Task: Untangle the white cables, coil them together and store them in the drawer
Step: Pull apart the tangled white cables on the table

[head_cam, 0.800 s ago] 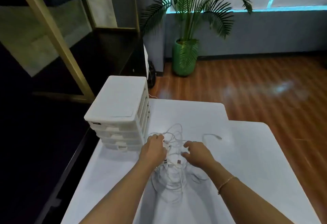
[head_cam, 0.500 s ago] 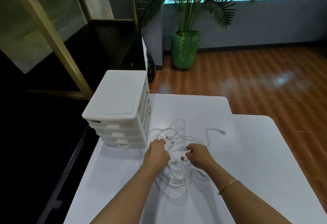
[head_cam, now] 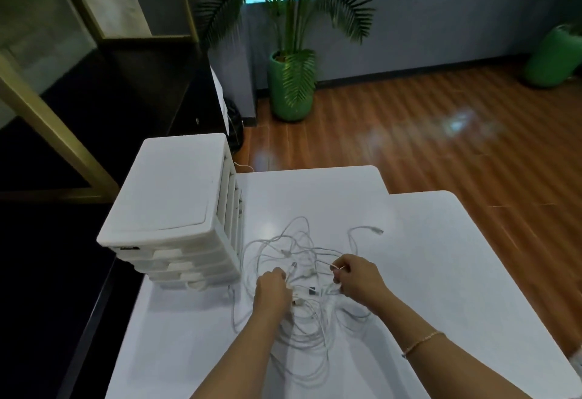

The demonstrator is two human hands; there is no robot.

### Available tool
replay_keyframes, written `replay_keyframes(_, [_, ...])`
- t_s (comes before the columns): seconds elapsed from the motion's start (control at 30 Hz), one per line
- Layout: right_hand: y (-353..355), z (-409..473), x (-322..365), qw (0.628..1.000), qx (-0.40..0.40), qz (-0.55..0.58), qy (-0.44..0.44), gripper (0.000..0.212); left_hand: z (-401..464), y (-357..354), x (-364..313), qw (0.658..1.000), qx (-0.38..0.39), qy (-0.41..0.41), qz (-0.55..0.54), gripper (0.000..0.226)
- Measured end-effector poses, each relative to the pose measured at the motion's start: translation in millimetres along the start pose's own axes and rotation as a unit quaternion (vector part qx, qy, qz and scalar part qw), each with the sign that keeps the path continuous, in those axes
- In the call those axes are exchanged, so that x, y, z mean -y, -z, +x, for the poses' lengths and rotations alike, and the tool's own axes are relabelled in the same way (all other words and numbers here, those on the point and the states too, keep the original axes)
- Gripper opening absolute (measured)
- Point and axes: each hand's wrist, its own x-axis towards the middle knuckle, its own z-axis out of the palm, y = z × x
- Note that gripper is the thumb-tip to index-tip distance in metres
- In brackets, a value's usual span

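Sprawling across the white worktop (head_cam: pixel 441 272), the white cables (head_cam: pixel 302 250) form one loose tangle of thin overlapping loops, with several plug ends showing in the middle and one free end lying out to the right. The tangle lies just beside the drawer unit (head_cam: pixel 176 209), a white plastic block of stacked drawers, all pushed in; their contents cannot be seen. The left hand (head_cam: pixel 272 288) has its grip curled closed over strands at the tangle's centre. The right hand (head_cam: pixel 359 277) pinches a raised strand between thumb and fingertips, a thin bracelet (head_cam: pixel 422 340) on its wrist. Beyond the worktop, a potted palm (head_cam: pixel 293 83) stands on the wooden floor (head_cam: pixel 441 134).
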Motion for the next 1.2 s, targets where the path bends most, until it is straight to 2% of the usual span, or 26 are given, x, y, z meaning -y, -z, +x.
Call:
replay_keyframes(0.13, [-0.3,1.2,0.5,1.0,-0.007,-0.006,-0.003,0.014,-2.1,7.3,3.3,0.997,0.03,0.01,-0.068,0.014])
replay_keyframes(0.2, [-0.8,2.4,2.8,0.999,-0.005,-0.042,0.004,0.016,-3.3,13.8,2.9,0.991,0.028,0.027,-0.13,0.019])
replay_keyframes(0.3, [-4.7,0.0,8.1,0.995,0.0,-0.095,0.014,0.032,-4.8,26.2,-5.5,0.978,0.054,0.051,-0.196,0.029])
replay_keyframes(0.37, [-9.0,-4.9,13.4,0.993,-0.023,-0.107,0.037,0.044,-6.4,36.5,-15.0,0.956,0.077,0.069,-0.274,0.028])
replay_keyframes(0.47, [-9.3,-13.6,26.7,0.992,-0.038,-0.073,0.092,0.044,-16.5,56.1,-30.6,0.902,0.105,0.087,-0.409,0.012])
replay_keyframes(0.53, [-4.1,-21.0,40.6,0.996,0.039,0.02,0.084,0.036,-24.5,68.4,-37.5,0.866,0.116,0.068,-0.482,0.007])
replay_keyframes(0.63, [1.3,-30.6,54.6,0.965,0.193,0.167,0.06,0.027,-27.8,78.8,-42.5,0.821,0.102,0.073,-0.556,0.044])
replay_keyframes(0.73, [8.9,-34.9,59.9,0.937,0.264,0.225,0.04,0.033,-31.2,86.9,-47.9,0.798,0.083,0.064,-0.593,0.066])
replay_keyframes(0.83, [23.6,-38.5,69.3,0.936,0.273,0.221,0.04,0.024,-29.5,93.3,-47.1,0.792,0.047,0.051,-0.606,0.066])
replay_keyframes(0.9, [35.2,-42.3,77.8,0.942,0.268,0.197,0.052,0.012,-27.8,96.9,-44.9,0.793,0.013,0.045,-0.607,0.051])
replay_keyframes(1.0, [52.0,-46.9,89.7,0.95,0.246,0.165,0.094,0.01,-26.6,99.8,-43.5,0.814,-0.022,0.027,-0.58,0.027])
replay_keyframes(1.1, [66.6,-50.8,97.1,0.957,0.209,0.145,0.138,0.008,-28.8,104.6,-47.2,0.811,-0.057,0.013,-0.582,0.027])
replay_keyframes(1.2, [77.1,-53.5,100.2,0.948,0.202,0.193,0.151,0.011,-32.2,108.7,-47.0,0.809,-0.081,0.014,-0.581,0.024])
